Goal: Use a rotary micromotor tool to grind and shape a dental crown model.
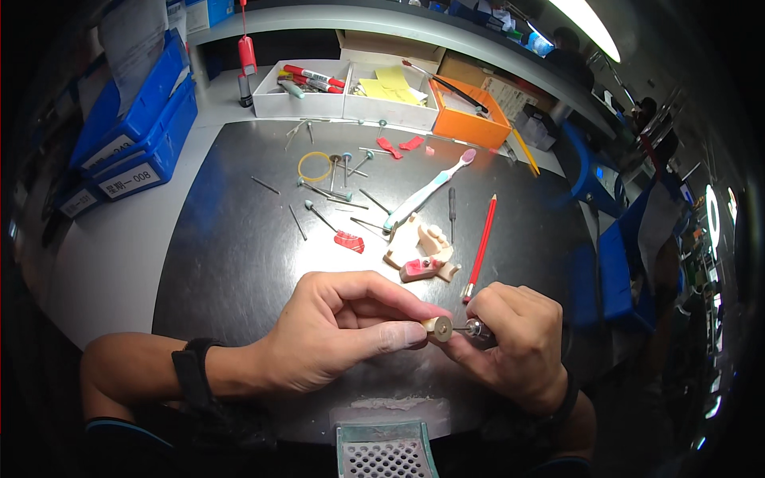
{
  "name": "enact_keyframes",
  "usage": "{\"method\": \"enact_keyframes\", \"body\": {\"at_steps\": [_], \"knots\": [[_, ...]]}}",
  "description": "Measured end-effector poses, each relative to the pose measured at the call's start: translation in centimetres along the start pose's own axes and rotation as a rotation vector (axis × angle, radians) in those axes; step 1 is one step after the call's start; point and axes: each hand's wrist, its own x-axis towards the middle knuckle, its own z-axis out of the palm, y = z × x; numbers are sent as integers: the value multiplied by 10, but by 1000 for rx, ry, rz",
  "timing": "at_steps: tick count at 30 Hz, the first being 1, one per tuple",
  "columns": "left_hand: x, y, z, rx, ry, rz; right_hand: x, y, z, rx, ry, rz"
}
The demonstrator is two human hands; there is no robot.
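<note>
My left hand (339, 327) pinches a small cream-coloured piece, like a dental crown, between thumb and forefinger; the fingertips hide most of it. In my right hand (518, 338) is a dental rotary handpiece (477, 329), its metal nose showing between curled fingers. A thin shank joins it to a round grey grinding disc (443, 328), which is against or very near the cream piece; I cannot tell which. Just beyond the hands sits a beige dental model (404, 242) with a pink gum section (419, 269).
A red pencil (483, 247), a toothbrush (430, 191) and a slim dark tool (452, 205) lie past the hands. Several rotary burs (319, 213) are scattered leftward. White trays (311, 99) and an orange box (472, 111) line the back. A perforated grate (386, 458) is at the near edge.
</note>
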Motion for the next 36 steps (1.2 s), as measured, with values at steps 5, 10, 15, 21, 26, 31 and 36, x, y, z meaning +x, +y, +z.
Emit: {"method": "enact_keyframes", "body": {"at_steps": [5,10,15,21,26,31,36], "knots": [[1,1,1,2,7,-1,0,0,1,3,-3,-2],[1,1,0,15,19,-12,0,1,1,9,-7,8],[1,0,0,12,23,-10,0,1,3,26,23,-7],[1,-1,3,-10,50,-30,-1,1,-1,-2,17,8],[2,-1,2,26,66,-44,0,1,2,-11,48,20],[2,-2,1,41,65,-46,0,0,2,-16,13,34],[2,-2,1,29,56,-41,0,-1,0,3,17,14]]}}
